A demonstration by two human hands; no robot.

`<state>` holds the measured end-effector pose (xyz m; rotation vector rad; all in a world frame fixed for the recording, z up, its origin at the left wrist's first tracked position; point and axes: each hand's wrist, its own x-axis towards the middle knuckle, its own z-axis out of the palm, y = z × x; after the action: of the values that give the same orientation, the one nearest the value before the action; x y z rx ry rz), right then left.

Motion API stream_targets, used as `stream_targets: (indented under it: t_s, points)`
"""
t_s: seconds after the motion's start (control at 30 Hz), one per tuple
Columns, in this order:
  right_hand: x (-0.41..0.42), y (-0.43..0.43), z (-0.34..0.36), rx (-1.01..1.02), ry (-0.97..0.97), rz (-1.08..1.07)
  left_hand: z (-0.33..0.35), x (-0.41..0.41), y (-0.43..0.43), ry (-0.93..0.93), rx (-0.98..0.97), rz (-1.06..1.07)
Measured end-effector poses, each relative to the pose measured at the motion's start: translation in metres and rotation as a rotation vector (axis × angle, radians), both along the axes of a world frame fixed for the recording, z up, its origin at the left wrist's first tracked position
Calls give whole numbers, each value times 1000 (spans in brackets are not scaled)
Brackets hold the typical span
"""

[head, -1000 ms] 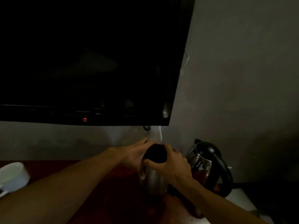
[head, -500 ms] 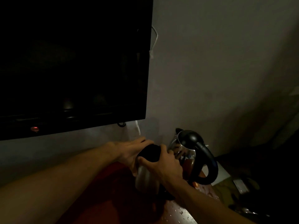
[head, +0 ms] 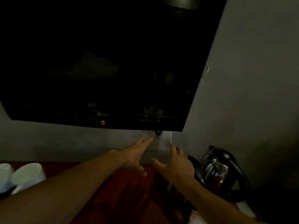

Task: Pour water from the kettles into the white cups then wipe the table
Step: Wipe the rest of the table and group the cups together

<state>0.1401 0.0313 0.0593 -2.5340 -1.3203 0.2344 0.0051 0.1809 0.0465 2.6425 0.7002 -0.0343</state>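
The room is dim. My left hand (head: pixel 135 155) and my right hand (head: pixel 175 165) hover over the red table (head: pixel 129 194) with fingers spread, holding nothing. A steel kettle with a black lid (head: pixel 196 168) stands just right of my right hand, partly hidden behind it. A second steel kettle with a black handle (head: pixel 221 168) stands further right by the wall. Two white cups (head: pixel 26 175) sit at the far left table edge.
A large black television (head: pixel 105 62) hangs on the grey wall above the table, its red standby light (head: pixel 102 122) lit. A cable (head: pixel 158 132) hangs below its right corner. Something white (head: pixel 244 207) lies at the table's right end.
Both hands have let go of the near kettle and spread open to its left. The view swung back left, bringing the white cups into sight.
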Motion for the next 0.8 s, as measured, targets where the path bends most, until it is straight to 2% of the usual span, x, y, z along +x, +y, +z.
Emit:
stream_targets:
  t_s: [0.13, 0.43, 0.6, 0.8]
  points:
    - [-78, 18, 2, 63, 3, 144, 26, -84, -1, -53, 46, 123]
    - [-214, 56, 1, 35, 32, 415, 22, -276, 9, 93, 73, 441]
    - [-257, 89, -11, -15, 83, 504, 10, -340, 19, 156, 79, 615]
    - [-294, 117, -36, -71, 114, 553, -28, -380, 33, 181, 80, 744]
